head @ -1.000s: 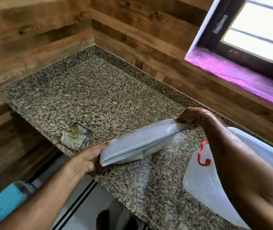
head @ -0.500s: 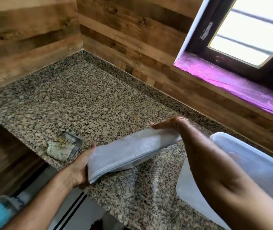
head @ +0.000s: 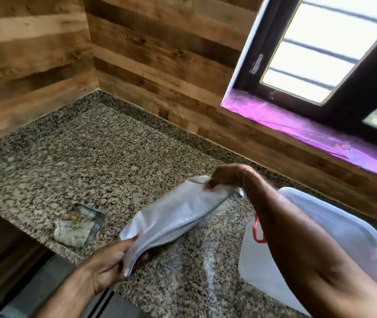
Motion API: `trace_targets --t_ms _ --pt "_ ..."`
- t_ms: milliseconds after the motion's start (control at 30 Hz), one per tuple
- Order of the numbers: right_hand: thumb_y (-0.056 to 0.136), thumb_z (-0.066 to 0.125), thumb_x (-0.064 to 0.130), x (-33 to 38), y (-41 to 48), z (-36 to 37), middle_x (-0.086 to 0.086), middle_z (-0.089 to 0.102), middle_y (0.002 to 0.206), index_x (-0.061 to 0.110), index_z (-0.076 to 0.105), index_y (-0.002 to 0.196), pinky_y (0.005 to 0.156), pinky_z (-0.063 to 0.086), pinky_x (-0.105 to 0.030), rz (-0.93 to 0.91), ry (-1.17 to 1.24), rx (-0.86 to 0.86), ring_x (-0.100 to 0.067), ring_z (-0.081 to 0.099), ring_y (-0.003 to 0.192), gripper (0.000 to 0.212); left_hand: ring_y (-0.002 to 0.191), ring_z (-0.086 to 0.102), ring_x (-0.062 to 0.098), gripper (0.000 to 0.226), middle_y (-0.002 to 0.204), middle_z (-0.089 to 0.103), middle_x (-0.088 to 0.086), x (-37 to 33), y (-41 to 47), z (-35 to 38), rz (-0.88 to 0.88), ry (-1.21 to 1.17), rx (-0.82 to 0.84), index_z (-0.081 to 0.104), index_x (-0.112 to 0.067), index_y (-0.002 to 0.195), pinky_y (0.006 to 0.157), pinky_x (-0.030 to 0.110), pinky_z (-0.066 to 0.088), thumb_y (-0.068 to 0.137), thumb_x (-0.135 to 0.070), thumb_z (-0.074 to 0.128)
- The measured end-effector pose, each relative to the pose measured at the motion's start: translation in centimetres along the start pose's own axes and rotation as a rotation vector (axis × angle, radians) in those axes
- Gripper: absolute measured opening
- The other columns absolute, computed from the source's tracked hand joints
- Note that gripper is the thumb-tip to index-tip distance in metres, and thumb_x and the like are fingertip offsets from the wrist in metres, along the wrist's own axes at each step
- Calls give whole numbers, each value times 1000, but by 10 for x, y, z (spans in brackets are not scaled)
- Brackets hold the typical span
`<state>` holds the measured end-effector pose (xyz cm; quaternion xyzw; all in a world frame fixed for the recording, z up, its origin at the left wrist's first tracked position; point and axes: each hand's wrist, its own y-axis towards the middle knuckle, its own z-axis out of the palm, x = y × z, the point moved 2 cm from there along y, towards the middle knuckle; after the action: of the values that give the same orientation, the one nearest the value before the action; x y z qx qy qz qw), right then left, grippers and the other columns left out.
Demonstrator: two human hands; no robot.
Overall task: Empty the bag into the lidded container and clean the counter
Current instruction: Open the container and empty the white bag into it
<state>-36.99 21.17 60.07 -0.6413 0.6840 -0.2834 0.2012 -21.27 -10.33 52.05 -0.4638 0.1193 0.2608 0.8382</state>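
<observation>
Bag (head: 176,216) was mid-frame, held slanted just above the tabletop (head: 91,161). Left hand (head: 111,260) had its grip curled round the lower end, and right hand (head: 226,175) had its grip pinching the bunched upper end. Container (head: 343,226) sat lower right, partly behind the right forearm, with a red clip (head: 257,230) on its left side. Crumpled wrapper (head: 77,228) lay left of the bag, near the tabletop edge.

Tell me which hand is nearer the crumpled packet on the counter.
Left. The left hand grips the white bag by its near end, just right of the crumpled packet; the right hand grips its far end, farther off.
</observation>
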Motion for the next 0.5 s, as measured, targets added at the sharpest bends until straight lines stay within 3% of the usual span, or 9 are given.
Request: trace_targets --t_ms 100,167,200,233,300,367,433,500 --pt "95 70 40 -10 -34 -43 -1 67 88 7 76 98 57 45 -21 -41 114 -137 -17 58 76 33 64 76 25 29 97 76 27 -10 -2 22 74 -52 80 71 13 106 52 33 63 87 -6 59" --pt "96 72 34 -26 -67 -71 2 64 81 14 70 87 54 44 -15 -47 224 -240 -14 55 68 21 72 78 26 37 107 75 28 -19 -5 50 118 -39 158 69 7 118 59 35 65 87 -11 61" --pt "96 72 32 -38 -80 -84 2 65 83 16 69 90 57 46 -13 -46 288 -290 -11 55 67 17 74 78 27 40 110 74 28 -23 -6 65 139 -38 187 66 4 124 61 37 65 88 -13 61" --pt "96 72 31 -48 -99 -95 1 68 88 15 70 98 64 52 -15 -41 364 -335 -12 59 70 16 72 77 28 39 107 75 27 -27 -7 79 153 -45 209 64 3 124 59 38 65 90 -14 59" --pt "95 70 33 -73 -130 -116 -5 72 97 8 73 110 82 57 -32 -3 426 -408 -20 62 81 30 65 77 27 27 93 77 26 -31 -10 113 152 -65 240 64 4 117 53 37 63 99 -12 52" --pt "92 73 37 -102 -157 -131 -4 71 89 5 78 104 78 51 -41 16 459 -441 -24 58 79 35 62 77 25 25 85 77 23 -31 -7 147 161 -64 248 64 2 113 49 35 61 106 -12 44" --pt "90 77 33 -136 -181 -141 3 75 79 12 82 91 69 52 -35 40 611 -489 -19 61 72 21 65 77 25 29 86 77 22 -24 -5 184 167 -49 300 68 -1 114 50 35 62 106 -14 44" --pt "91 78 26 -173 -208 -138 2 76 79 10 82 96 63 55 -26 30 751 -560 -15 63 69 18 66 77 22 33 82 78 18 -14 3 217 171 -20 330 75 -3 102 53 35 63 104 -18 45"
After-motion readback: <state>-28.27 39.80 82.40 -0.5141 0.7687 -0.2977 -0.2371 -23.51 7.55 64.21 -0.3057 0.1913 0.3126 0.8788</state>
